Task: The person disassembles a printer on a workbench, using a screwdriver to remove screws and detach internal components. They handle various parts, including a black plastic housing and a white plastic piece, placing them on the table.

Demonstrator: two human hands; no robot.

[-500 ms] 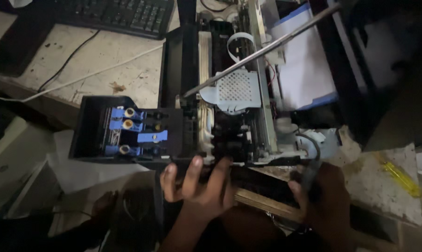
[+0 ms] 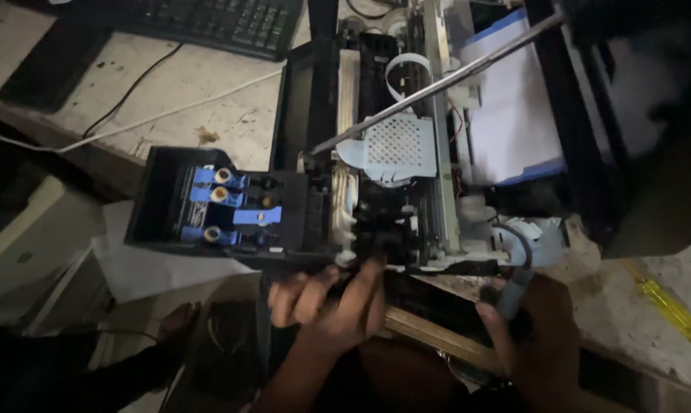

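Head view: my two hands at the near edge of an opened printer chassis (image 2: 391, 191) on the bench (image 2: 208, 107).

L hand (image 2: 326, 302): fingers curled loosely, tips touching chassis front edge; firm grip or not, can't tell. R hand (image 2: 525, 325): fingers closed round a grey tube (image 2: 514, 287) at chassis near-right corner. Black ink-tank unit w/ blue caps (image 2: 223, 206) overhangs bench near-left edge, joined to chassis. Long screwdriver shaft (image 2: 437, 84) slants in from far right, tip on chassis. Yellow screwdriver (image 2: 670, 310) at bench right edge; keyboard (image 2: 208, 19) at far edge.
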